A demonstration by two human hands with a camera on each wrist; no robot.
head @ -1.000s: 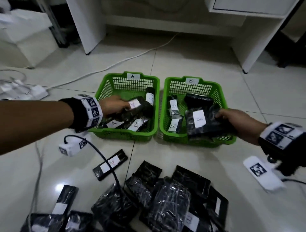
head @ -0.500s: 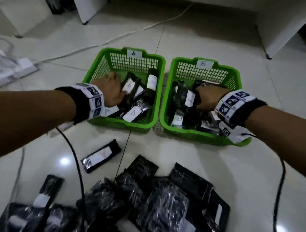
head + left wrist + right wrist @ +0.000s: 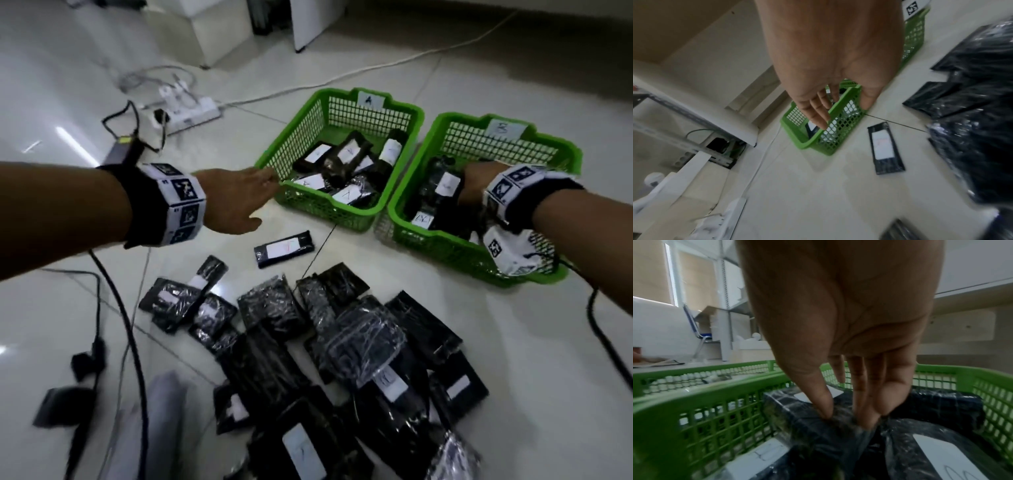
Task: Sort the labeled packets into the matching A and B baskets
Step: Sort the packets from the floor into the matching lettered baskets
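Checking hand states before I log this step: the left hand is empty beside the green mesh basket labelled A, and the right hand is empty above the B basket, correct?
Not quite. The right hand is not empty: the right wrist view shows its fingertips pinching a black plastic-wrapped packet inside the green mesh basket labelled B. The left hand is indeed empty beside the green mesh basket labelled A.

Bare tile floor (image 3: pixel 212 274) lies between basket A (image 3: pixel 342 219) and the heap of black packets (image 3: pixel 342 342), broken only by a single labelled packet (image 3: pixel 283 249). Baskets A and basket B (image 3: pixel 445 250) stand nearly touching, leaving no passage between. Black cables (image 3: pixel 126 325) cross the floor left of the heap.
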